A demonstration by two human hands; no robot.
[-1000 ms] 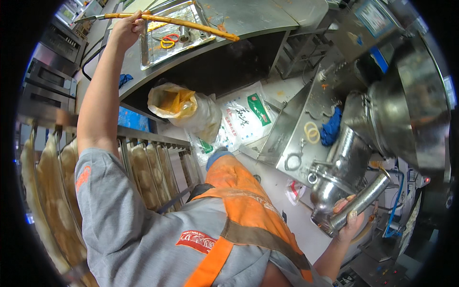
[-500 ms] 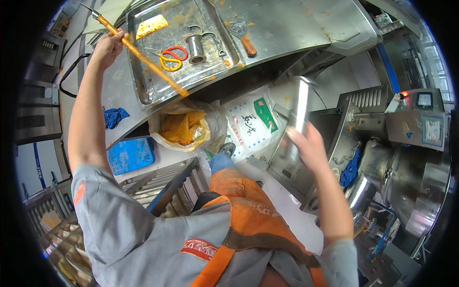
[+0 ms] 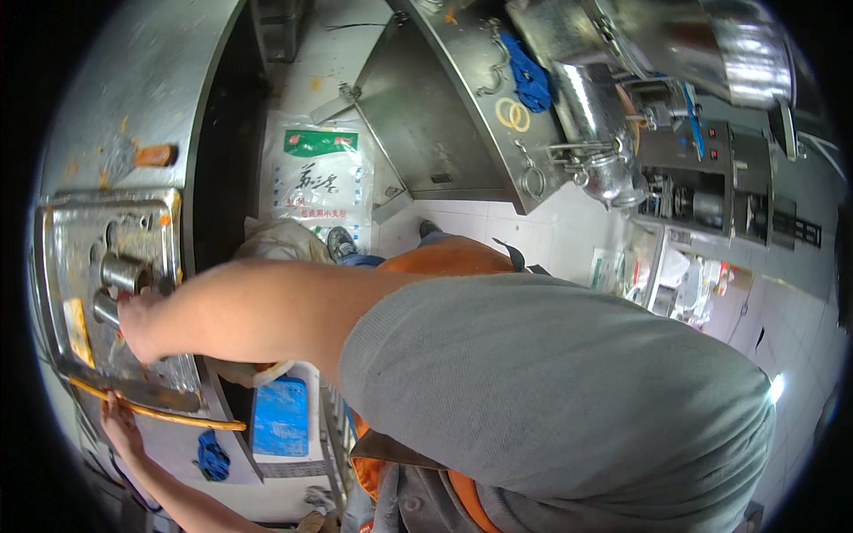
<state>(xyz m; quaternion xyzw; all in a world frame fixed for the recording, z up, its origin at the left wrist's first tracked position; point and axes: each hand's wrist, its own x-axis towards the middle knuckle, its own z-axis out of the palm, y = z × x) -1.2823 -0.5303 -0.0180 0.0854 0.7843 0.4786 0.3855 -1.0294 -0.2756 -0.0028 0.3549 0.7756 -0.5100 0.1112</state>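
My right hand [image 3: 142, 324] reaches across to a steel tray [image 3: 107, 213] smeared with orange residue and is closed around the end of a shiny metal tube [image 3: 105, 308] lying in it. A short metal cup [image 3: 120, 271] stands just beyond the tube. At the tray's near edge my left hand [image 3: 120, 425] grips a long thin stick [image 3: 169, 414] coated in orange paste, which lies along the tray rim. My grey sleeve and orange vest fill the middle of the view.
The tray sits on a steel worktable [image 3: 133, 80] with an orange-handled scraper [image 3: 155, 155]. A white sack with green print [image 3: 315, 182] and a blue box [image 3: 280, 416] are on the floor. A steel machine [image 3: 462, 115] carries a blue cloth [image 3: 531, 80] and yellow rings [image 3: 511, 114].
My head has turned toward the worktable. My right hand carried the metal tube from the machine side over to the tray. My left hand still holds the stick, now low by the tray.
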